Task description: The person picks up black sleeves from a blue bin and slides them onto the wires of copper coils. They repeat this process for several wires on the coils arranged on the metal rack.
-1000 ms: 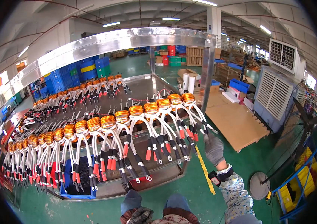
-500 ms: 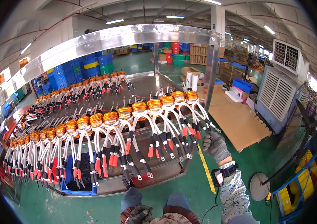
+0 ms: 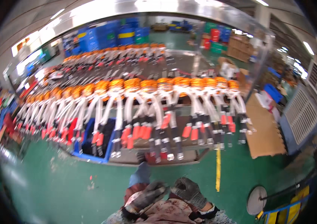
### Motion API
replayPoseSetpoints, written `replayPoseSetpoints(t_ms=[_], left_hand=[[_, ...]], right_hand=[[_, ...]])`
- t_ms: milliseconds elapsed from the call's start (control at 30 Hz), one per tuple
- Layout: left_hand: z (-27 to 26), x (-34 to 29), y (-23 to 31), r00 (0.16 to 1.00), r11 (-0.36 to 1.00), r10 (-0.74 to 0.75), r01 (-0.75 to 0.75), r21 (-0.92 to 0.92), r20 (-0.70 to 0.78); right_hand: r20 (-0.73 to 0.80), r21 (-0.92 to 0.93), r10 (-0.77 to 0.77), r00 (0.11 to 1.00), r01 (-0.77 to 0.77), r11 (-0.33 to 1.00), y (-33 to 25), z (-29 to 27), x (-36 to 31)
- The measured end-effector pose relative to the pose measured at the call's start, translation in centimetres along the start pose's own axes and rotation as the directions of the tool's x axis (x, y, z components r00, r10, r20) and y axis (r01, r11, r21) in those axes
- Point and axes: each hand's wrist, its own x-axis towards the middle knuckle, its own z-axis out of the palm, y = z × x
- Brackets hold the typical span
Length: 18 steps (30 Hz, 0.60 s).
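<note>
My left hand (image 3: 151, 195), in a dark grey glove, is in front of my body with its fingers curled in. Just beside it is my right hand (image 3: 189, 191), gloved the same, its fingers bent and pressed together. A small gap parts the two hands. Whatever they may hold is hidden or too small to make out. Beyond them, a long row of copper-wound coils (image 3: 132, 85) stands on a metal rack (image 3: 199, 158). White leads (image 3: 119, 112) with black and red sleeves and metal ring lugs hang over its near edge. The picture is smeared by motion.
A second coil row (image 3: 128, 50) lies farther back. Below the near row sits a blue crate (image 3: 110, 140). Yellow tape (image 3: 218, 173) marks the green floor. At the right are flat cardboard (image 3: 265, 138), a large air cooler (image 3: 302, 117) and a round stand base (image 3: 256, 200).
My right hand has come back from the leads at the row's right end to my lap beside my left. The view has turned, so the rack sits farther right.
</note>
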Motion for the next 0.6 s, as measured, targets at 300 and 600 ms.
replayPoseSetpoints(t_ms=[300,600], left_hand=[[-1.9,0.0,0.4,0.996,0.993,0.074,-0.069,-0.097,0.054],[-27.2,4.6,9.9,0.65,0.521,0.757,-0.656,0.546,0.059]], right_hand=[[-0.28,0.773,0.317,0.906,0.017,0.634,3.1,1.8,0.9],[-0.399,0.662,0.522,0.754,-0.157,0.733,2.1,-11.6,-2.3]])
